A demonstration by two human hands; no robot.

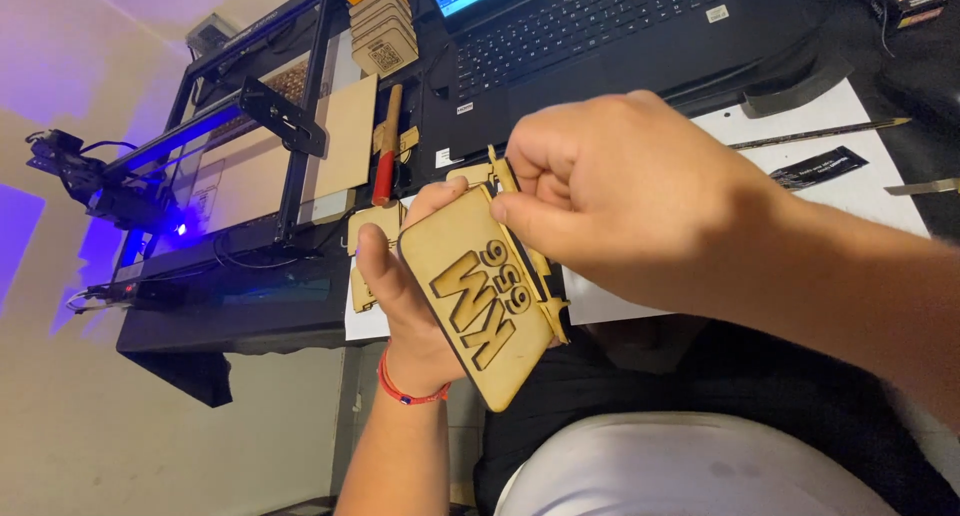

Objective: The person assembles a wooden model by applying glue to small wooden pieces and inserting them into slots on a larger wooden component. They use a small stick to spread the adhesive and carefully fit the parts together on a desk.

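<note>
A small box of thin laser-cut plywood (480,296), with dark engraved characters on its flat face, is held in the air over my lap. My left hand (400,296), with a red cord bracelet on the wrist, cups it from below and the left. My right hand (620,196) comes from the right and pinches the box's upper edge between thumb and fingers. Toothed joints show along the box's right side.
A laser engraver (215,146) with a black frame and a blue glow stands at the left, plywood sheets (345,141) on its bed. A red-handled tool (385,151) lies beside it. A black laptop (590,26) sits behind, white paper (800,141) with thin tools at right.
</note>
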